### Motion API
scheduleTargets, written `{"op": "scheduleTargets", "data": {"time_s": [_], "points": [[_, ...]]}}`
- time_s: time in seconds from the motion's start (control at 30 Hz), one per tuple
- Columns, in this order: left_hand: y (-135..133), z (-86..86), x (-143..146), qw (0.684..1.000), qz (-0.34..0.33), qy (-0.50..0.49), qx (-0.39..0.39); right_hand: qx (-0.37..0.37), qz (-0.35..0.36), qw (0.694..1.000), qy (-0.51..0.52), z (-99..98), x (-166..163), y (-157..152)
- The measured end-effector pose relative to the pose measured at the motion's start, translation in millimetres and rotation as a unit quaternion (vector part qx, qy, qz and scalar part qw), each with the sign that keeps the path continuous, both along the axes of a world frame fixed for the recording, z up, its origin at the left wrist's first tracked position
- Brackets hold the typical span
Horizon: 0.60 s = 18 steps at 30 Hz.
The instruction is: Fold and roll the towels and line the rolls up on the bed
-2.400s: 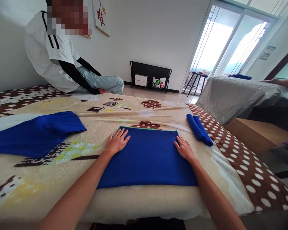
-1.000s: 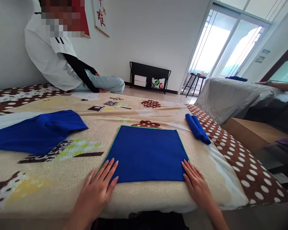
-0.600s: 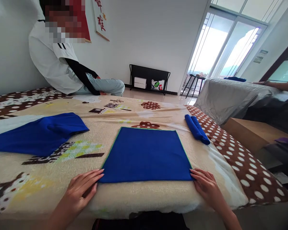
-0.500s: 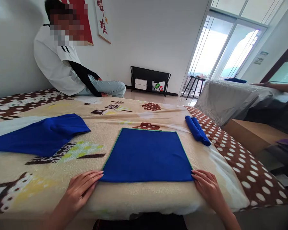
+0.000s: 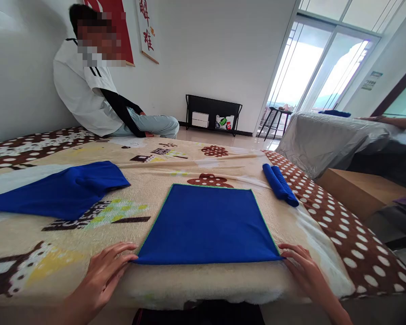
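Note:
A blue cloth [image 5: 208,223] with green stitched edging lies flat on the patterned blanket [image 5: 203,282] in front of me. Its near edge is plain blue, and the side toward me is wider than the far side. My left hand [image 5: 106,268] pinches the near left corner between thumb and fingers. At the near right corner, my right hand [image 5: 302,266] grips the cloth the same way; its thumb is partly hidden. Off to the left lies a rumpled blue cloth [image 5: 77,187]. Two blue rolls [image 5: 280,185] rest side by side at the right.
A person [image 5: 98,90] sits on the far left of the bed. Brown polka-dot bedding [image 5: 352,230] borders the blanket at right. Beyond it stand a cardboard box [image 5: 355,185] and a plastic-covered surface [image 5: 325,135], where another person's arm [image 5: 389,121] reaches in.
Both hands have moved slightly outward and toward me, drawing the cloth's near corners apart. The near edge now looks wider and tauter. The view has shifted a little.

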State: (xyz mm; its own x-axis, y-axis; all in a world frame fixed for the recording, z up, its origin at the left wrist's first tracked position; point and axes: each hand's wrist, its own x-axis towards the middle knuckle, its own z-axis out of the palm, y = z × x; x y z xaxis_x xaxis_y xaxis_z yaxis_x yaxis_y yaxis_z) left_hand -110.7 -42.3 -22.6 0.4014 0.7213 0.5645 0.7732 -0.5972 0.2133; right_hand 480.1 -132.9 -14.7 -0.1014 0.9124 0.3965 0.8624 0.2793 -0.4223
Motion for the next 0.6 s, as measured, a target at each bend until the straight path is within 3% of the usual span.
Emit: {"op": "scheduleTargets", "data": {"time_s": [0.23, 0.47, 0.6], "points": [[9.0, 22.8, 24.6, 0.988, 0.023, -0.099, -0.115, -0.061, -0.019, 0.987, 0.149, 15.4, -8.1, 20.5], [21.0, 37.6, 17.9, 0.955, -0.085, -0.172, -0.225, -0.076, 0.001, 0.952, 0.296, 21.1, -4.8, 29.4], [23.3, 36.9, 6.4, 0.943, -0.087, -0.182, -0.266, -0.112, 0.004, 0.937, 0.330, 11.1, 6.4, 25.8]]}}
